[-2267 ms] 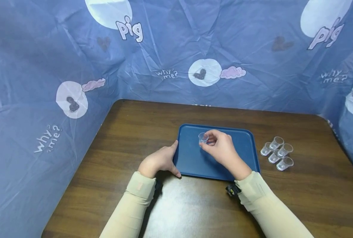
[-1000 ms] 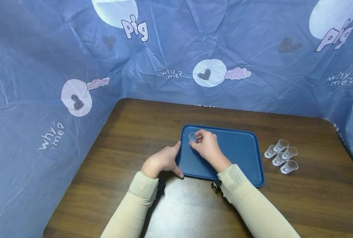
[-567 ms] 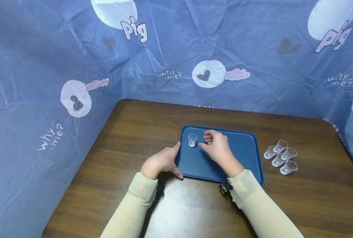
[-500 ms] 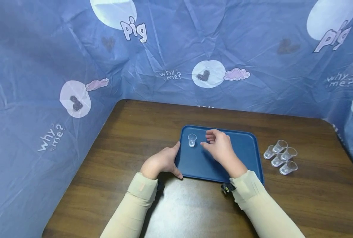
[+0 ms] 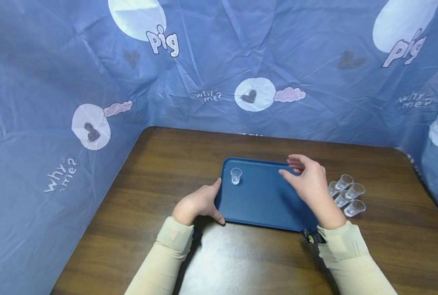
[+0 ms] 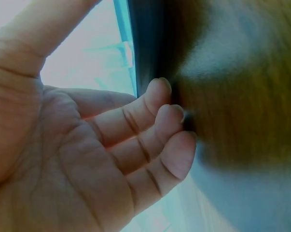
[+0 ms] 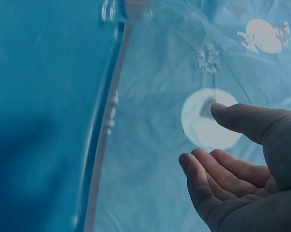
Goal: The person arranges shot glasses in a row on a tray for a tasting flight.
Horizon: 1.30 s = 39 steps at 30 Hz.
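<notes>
A blue tray (image 5: 259,205) lies on the wooden table, with one small clear plastic cup (image 5: 236,176) standing upright near its far left corner. My left hand (image 5: 200,201) touches the tray's left side, thumb at the near corner and index finger along the edge. In the left wrist view its other fingers (image 6: 169,150) curve loosely beside the dark tray edge. Over the tray's right part hovers my right hand (image 5: 309,178), thumb and fingers apart with nothing between them. The right wrist view shows the same hand (image 7: 237,164) relaxed above the tray (image 7: 39,96).
Several more clear cups (image 5: 354,208) stand in a tight cluster on the table (image 5: 396,246), right of the tray and partly behind my right hand. A blue printed cloth (image 5: 204,61) walls off the back and sides.
My right hand carried the clear cup left, let it go on the tray, then moved right toward the cluster. The left hand has stayed at the tray's left edge.
</notes>
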Each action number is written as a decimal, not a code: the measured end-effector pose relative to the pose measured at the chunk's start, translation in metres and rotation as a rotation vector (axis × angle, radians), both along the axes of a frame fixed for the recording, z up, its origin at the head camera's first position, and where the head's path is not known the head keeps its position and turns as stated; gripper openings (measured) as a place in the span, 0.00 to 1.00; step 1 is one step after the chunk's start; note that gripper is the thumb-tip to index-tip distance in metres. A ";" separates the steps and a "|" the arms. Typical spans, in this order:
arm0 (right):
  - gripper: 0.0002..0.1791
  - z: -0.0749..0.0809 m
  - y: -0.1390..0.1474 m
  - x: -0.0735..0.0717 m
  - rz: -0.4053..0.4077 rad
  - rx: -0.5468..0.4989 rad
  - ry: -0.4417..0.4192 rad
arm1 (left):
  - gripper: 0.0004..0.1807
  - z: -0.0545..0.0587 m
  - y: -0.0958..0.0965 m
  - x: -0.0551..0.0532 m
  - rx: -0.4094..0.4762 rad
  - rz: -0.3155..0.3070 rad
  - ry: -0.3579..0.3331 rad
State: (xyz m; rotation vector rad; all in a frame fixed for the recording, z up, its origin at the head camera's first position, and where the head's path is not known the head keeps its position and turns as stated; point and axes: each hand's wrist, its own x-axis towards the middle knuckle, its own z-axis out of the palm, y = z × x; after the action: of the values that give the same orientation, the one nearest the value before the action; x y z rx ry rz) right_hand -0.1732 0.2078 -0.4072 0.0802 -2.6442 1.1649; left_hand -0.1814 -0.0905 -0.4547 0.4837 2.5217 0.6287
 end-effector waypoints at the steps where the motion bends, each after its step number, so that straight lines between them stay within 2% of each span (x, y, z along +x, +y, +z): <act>1: 0.24 0.001 0.004 0.002 -0.008 0.007 0.003 | 0.77 0.000 0.000 0.000 0.000 0.001 0.002; 8: 0.23 0.003 0.035 0.017 -0.063 0.030 0.029 | 0.77 0.000 0.000 0.001 0.011 0.007 0.014; 17: 0.25 -0.005 0.073 0.037 -0.132 0.039 0.013 | 0.76 -0.001 -0.002 0.001 0.010 0.017 0.015; 28: 0.28 -0.009 0.109 0.058 -0.276 0.079 -0.007 | 0.76 -0.004 -0.002 0.001 0.005 0.006 0.028; 35: 0.30 -0.018 0.129 0.070 -0.331 0.119 -0.042 | 0.76 -0.001 0.000 0.002 0.006 0.001 0.017; 39: 0.29 -0.024 0.139 0.077 -0.340 0.143 -0.027 | 0.76 -0.001 0.000 0.002 0.003 -0.003 0.020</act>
State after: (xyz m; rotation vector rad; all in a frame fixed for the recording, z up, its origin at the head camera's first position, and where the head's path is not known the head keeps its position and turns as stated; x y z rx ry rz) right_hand -0.0966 0.3465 -0.4311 -0.3472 -2.6238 0.8717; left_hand -0.1796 -0.0904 -0.4555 0.4974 2.5391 0.6301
